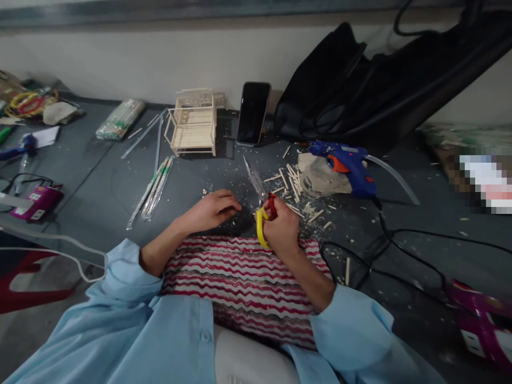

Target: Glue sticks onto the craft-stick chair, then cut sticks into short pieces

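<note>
In my right hand (282, 226) is a pair of scissors (261, 226) with yellow and red handles, its blades pointing up and away over the table. My left hand (218, 209) rests near the table's front edge, its fingers loosely curved and apart, with nothing visible in them. Cut wooden sticks (294, 181) and small chips lie scattered just beyond my right hand. A small furniture-like model made of thin sticks (194, 128) stands toward the wall. Sticks in clear wrappers (157, 189) lie to the left of it, nearer to me.
A blue glue gun (350, 165) lies at right, its black cable (386, 229) running across the table. A phone (254, 113) leans against the wall beside a black bag (332, 90). Striped cloth (240, 282) covers my lap. Purple power strips (38, 202) sit at both sides.
</note>
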`<state>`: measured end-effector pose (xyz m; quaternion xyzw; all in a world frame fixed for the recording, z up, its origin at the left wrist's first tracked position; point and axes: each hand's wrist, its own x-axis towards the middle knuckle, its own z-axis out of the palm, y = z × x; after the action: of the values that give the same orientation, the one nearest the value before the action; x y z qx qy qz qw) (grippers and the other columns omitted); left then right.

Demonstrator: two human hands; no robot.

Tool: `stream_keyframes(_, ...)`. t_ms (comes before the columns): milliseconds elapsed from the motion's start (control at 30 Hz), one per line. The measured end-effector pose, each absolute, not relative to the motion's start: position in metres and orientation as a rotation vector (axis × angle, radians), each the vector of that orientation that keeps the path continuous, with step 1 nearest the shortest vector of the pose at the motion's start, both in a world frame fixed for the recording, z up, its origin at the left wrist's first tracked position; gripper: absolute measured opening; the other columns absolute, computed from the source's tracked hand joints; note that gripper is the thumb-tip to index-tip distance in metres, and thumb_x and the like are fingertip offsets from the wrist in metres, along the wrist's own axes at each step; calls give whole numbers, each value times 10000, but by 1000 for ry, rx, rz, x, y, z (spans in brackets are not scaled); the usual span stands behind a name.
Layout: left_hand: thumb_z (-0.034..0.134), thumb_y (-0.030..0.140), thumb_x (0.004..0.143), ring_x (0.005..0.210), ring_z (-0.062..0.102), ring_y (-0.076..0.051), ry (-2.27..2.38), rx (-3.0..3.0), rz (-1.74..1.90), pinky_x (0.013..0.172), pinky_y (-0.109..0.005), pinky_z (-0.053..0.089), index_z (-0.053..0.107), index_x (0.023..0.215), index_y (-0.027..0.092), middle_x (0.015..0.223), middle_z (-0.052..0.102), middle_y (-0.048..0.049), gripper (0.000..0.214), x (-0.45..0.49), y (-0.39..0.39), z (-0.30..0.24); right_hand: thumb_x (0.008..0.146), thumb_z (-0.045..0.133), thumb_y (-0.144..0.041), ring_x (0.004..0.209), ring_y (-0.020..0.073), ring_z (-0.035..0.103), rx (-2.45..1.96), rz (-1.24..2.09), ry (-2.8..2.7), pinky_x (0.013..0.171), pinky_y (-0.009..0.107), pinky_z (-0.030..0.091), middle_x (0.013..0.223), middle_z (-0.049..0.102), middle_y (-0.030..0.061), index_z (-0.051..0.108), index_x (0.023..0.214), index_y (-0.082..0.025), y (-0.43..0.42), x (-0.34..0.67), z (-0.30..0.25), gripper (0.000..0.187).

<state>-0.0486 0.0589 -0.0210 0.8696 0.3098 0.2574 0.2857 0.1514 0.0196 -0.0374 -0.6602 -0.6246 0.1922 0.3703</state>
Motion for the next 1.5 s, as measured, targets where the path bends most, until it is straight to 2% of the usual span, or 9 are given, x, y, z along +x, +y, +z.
stream_keyframes(167,547,194,831,887,561,-203,674,2434,499,822,-338,396,689,858,222,908,643,-80,147,-47,57,-19,646,527,-230,551,118,488,-1703,491,-1601,586,244,379,654,572,-17,502,724,-214,18,151,-37,83)
stream_keyframes(400,565,143,798,800,544,-188,729,2417,452,778,-322,381,653,741,200,796,630,-60,118,-45,55,-22,653,530,-241,548,119,492,-1691,493,-1612,589,244,388,649,565,-18,498,726,-215,19,151,-38,84)
stream_keyframes(567,606,203,800,727,570,-138,920,1846,849,685,-261,419,637,809,187,776,644,-26,36,-47,54,-13,670,515,-253,531,116,489,-1709,449,-1682,566,234,363,629,567,-23,527,776,-210,16,152,-37,115)
stream_keyframes(667,682,244,757,657,563,-104,913,1328,1133,624,-219,425,622,797,168,735,653,-12,105,-49,54,-5,679,503,-264,497,114,451,-1706,341,-1789,521,231,308,585,535,-33,545,792,-210,13,152,-36,132)
stream_keyframes(800,744,225,694,625,560,-79,819,1017,1221,610,-192,428,643,778,148,722,657,-10,152,-48,53,1,718,474,-284,520,129,443,-1675,114,-1938,516,248,257,575,521,-13,534,733,-208,11,150,-37,98)
stream_keyframes(1000,755,182,673,645,584,-81,775,998,1259,620,-189,453,656,796,152,736,663,-8,161,-42,49,2,707,503,-291,541,139,439,-1677,8,-1988,524,257,241,574,503,-8,534,727,-206,11,149,-39,92)
stream_keyframes(1267,739,142,693,676,591,-75,760,1072,1317,643,-182,465,593,840,165,764,656,9,208,-38,46,0,719,517,-308,565,146,447,-1683,-7,-2020,544,261,256,600,515,-1,534,759,-201,11,150,-40,116)
stream_keyframes(1500,754,199,693,678,604,-91,792,1130,1297,642,-204,470,538,838,171,762,665,0,262,-37,44,-1,707,512,-265,602,159,462,-1660,-58,-2029,559,268,261,613,506,1,522,786,-200,10,150,-43,103)
